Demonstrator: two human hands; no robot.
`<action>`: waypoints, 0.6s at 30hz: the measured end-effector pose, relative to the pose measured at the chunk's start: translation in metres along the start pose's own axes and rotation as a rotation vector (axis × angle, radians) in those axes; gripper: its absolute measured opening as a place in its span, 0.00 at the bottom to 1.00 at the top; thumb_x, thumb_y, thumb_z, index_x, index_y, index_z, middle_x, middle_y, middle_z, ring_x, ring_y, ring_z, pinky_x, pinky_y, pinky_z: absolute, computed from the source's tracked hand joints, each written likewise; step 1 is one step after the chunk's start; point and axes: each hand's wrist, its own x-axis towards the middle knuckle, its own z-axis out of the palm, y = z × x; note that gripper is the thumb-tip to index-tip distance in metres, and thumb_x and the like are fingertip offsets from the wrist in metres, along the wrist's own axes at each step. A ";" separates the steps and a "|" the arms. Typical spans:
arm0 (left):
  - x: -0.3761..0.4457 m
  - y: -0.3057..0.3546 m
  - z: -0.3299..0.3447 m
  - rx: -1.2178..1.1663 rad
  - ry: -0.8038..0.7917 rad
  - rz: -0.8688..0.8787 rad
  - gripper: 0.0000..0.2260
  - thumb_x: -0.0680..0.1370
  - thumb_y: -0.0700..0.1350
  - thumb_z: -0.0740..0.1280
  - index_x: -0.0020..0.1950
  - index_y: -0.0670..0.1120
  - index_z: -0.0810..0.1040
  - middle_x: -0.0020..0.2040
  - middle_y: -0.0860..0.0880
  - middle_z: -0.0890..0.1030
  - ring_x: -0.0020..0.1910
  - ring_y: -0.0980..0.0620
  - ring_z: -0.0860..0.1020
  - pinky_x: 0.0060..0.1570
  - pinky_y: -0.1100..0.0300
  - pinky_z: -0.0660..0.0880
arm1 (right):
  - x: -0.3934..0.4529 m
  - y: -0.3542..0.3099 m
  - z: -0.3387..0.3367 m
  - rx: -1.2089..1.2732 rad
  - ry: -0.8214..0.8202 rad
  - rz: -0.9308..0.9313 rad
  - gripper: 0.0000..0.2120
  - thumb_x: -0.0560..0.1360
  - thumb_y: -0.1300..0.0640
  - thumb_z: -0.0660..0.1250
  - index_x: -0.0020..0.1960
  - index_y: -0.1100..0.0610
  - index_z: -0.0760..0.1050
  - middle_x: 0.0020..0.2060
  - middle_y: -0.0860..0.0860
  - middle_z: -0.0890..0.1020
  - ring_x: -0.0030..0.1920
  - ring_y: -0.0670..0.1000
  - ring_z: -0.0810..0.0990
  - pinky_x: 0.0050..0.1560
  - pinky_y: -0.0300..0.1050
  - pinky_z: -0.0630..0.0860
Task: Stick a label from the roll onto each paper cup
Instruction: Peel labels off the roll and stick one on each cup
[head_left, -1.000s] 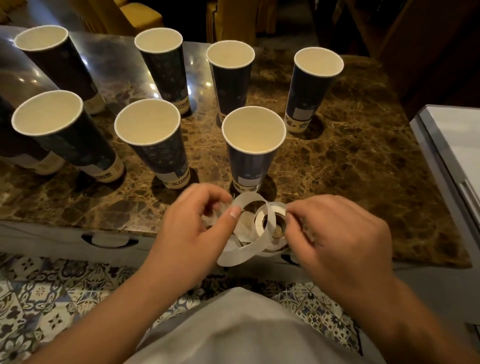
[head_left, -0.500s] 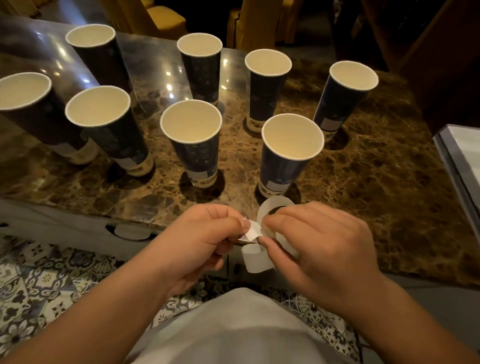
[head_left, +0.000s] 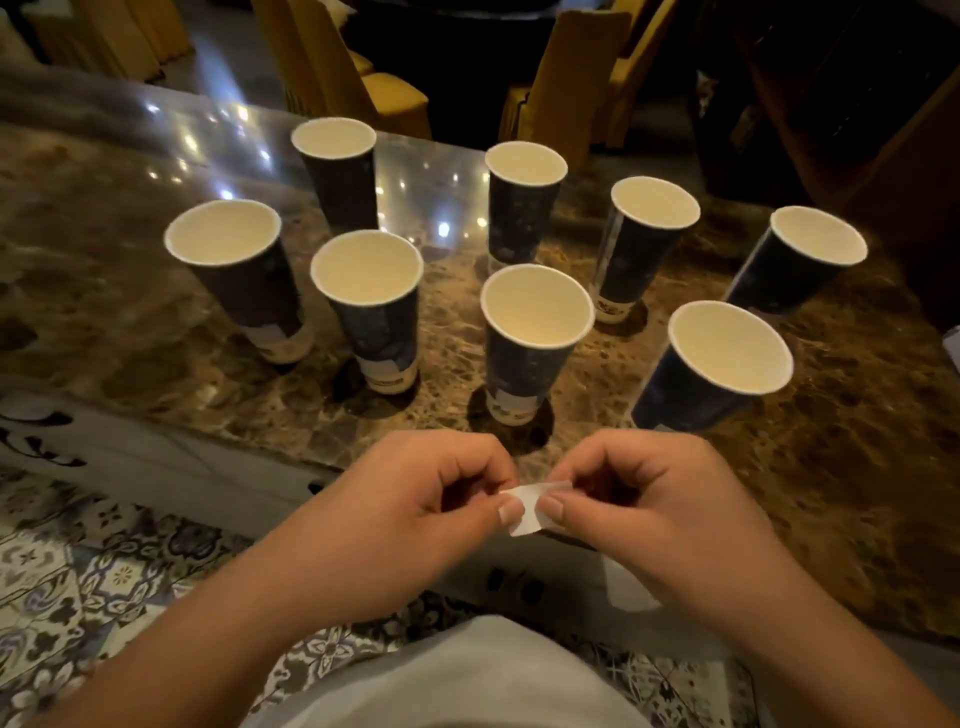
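Both hands meet just off the table's (head_left: 156, 322) near edge and pinch one small white label (head_left: 525, 512) between them. The left hand (head_left: 415, 512) grips its left side with thumb and forefinger; the right hand (head_left: 644, 512) grips its right side the same way. Eight cups (head_left: 535, 332) stand upright and open on the marble top in two loose rows, well back from the far edge. The roll itself cannot be made out.

Brown marble table (head_left: 857, 467) carries eight upright, seemingly empty paper cups (head_left: 535, 343).
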 end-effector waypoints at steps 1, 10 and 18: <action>-0.004 -0.003 -0.006 0.006 0.038 -0.001 0.05 0.76 0.49 0.68 0.40 0.53 0.79 0.35 0.50 0.77 0.32 0.55 0.73 0.32 0.63 0.70 | 0.003 -0.006 0.006 -0.003 0.007 -0.023 0.04 0.68 0.54 0.75 0.41 0.46 0.83 0.33 0.46 0.83 0.33 0.47 0.80 0.33 0.39 0.77; -0.039 -0.016 -0.069 0.114 0.297 -0.063 0.08 0.74 0.52 0.68 0.39 0.50 0.82 0.33 0.51 0.81 0.31 0.54 0.77 0.30 0.63 0.72 | 0.032 -0.054 0.060 -0.081 0.124 -0.180 0.02 0.66 0.49 0.72 0.39 0.43 0.84 0.32 0.38 0.83 0.36 0.44 0.82 0.33 0.40 0.78; 0.029 -0.002 -0.191 0.350 0.649 0.100 0.11 0.75 0.53 0.69 0.55 0.51 0.80 0.43 0.58 0.81 0.42 0.59 0.79 0.41 0.66 0.76 | 0.063 -0.084 0.050 -0.004 0.219 -0.191 0.08 0.66 0.58 0.77 0.37 0.44 0.84 0.31 0.42 0.84 0.34 0.44 0.82 0.35 0.38 0.79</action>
